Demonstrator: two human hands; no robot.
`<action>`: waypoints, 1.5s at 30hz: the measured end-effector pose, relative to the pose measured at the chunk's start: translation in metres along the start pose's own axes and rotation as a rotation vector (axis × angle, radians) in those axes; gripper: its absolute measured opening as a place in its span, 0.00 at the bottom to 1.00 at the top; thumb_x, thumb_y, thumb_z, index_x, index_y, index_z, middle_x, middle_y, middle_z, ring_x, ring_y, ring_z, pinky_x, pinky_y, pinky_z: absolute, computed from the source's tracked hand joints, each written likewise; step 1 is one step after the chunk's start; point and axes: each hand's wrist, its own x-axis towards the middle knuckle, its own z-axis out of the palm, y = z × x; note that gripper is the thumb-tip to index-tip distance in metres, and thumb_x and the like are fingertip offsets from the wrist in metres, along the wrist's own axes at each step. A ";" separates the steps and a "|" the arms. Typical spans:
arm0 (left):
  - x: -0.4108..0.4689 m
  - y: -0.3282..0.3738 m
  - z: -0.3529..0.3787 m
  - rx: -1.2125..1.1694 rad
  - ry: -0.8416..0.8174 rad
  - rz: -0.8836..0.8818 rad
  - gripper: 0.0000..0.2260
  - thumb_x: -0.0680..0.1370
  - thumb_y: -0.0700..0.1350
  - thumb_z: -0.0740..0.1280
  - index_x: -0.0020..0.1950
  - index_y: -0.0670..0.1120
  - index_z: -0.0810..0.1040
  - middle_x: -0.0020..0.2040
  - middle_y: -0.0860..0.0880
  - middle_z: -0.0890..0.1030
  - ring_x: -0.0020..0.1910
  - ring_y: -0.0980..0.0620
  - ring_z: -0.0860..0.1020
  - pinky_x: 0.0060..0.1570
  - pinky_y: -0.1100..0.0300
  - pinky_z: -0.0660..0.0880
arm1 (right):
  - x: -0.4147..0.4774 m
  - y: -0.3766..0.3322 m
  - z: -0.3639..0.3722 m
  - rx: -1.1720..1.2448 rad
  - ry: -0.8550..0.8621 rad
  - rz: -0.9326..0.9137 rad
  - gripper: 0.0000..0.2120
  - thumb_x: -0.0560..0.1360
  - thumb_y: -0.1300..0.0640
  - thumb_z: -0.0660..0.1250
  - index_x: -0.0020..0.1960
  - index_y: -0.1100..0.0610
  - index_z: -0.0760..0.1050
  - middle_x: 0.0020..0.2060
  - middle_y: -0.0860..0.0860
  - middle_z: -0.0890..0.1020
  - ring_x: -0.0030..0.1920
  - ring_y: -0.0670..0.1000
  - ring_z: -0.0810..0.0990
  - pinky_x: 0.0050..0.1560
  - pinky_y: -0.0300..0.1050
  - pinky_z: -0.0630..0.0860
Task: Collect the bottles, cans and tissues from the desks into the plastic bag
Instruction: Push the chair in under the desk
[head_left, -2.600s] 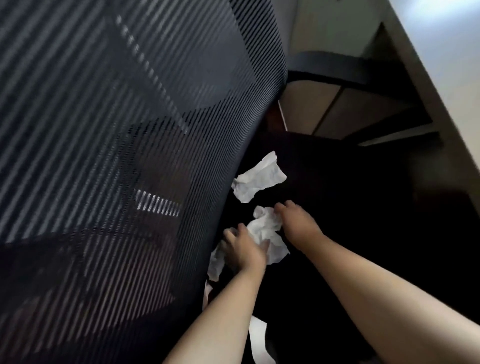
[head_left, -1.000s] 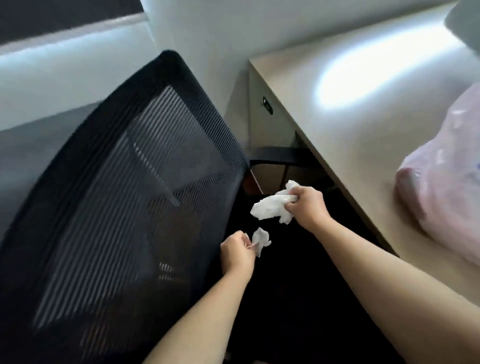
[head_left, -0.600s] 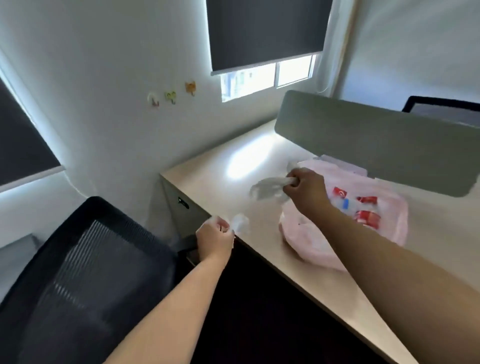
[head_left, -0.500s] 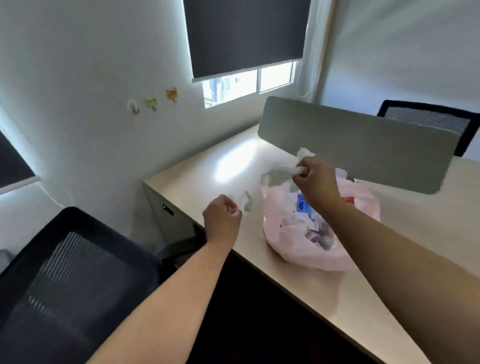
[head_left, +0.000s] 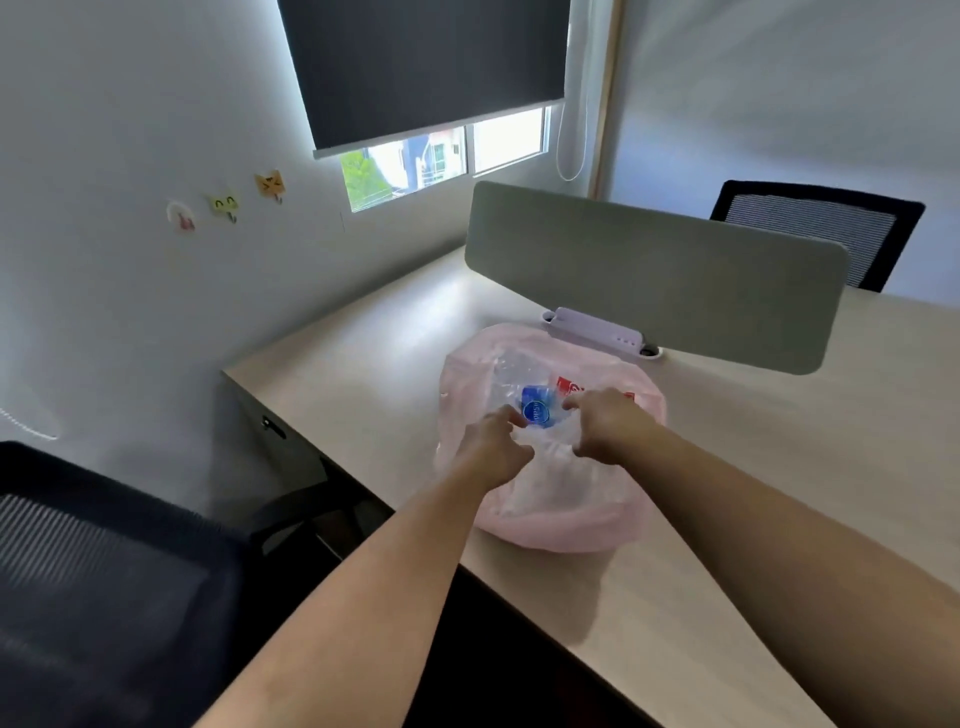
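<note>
Head view shows left hand (head_left: 493, 448) and right hand (head_left: 609, 425) above the plastic bag (head_left: 550, 526), fingers half curled, any hold unclear.

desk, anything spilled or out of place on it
Nothing stands out. The pink bag sits open on the desk with a bottle inside, the left hand and right hand over its mouth. Nothing lies spilled around it, and the power strip sits by the divider.
</note>
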 end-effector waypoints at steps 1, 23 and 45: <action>-0.002 -0.001 -0.004 0.011 0.022 0.007 0.18 0.74 0.42 0.67 0.64 0.49 0.73 0.65 0.47 0.75 0.58 0.49 0.75 0.50 0.62 0.71 | 0.000 -0.001 -0.003 -0.009 0.055 -0.023 0.27 0.72 0.62 0.69 0.69 0.52 0.69 0.61 0.56 0.78 0.52 0.55 0.79 0.53 0.45 0.77; -0.288 -0.238 -0.288 0.724 0.358 0.015 0.16 0.74 0.39 0.62 0.59 0.50 0.76 0.61 0.48 0.75 0.62 0.46 0.72 0.58 0.53 0.70 | -0.267 -0.331 0.119 0.754 0.067 -0.255 0.13 0.73 0.50 0.67 0.55 0.55 0.77 0.50 0.51 0.80 0.50 0.50 0.77 0.49 0.39 0.71; -0.303 -0.284 -0.250 1.083 0.124 0.229 0.23 0.75 0.50 0.64 0.71 0.53 0.69 0.73 0.49 0.66 0.77 0.50 0.54 0.75 0.53 0.45 | -0.338 -0.361 0.138 0.610 -0.262 -0.436 0.34 0.68 0.52 0.70 0.72 0.47 0.61 0.65 0.51 0.71 0.60 0.50 0.72 0.64 0.45 0.70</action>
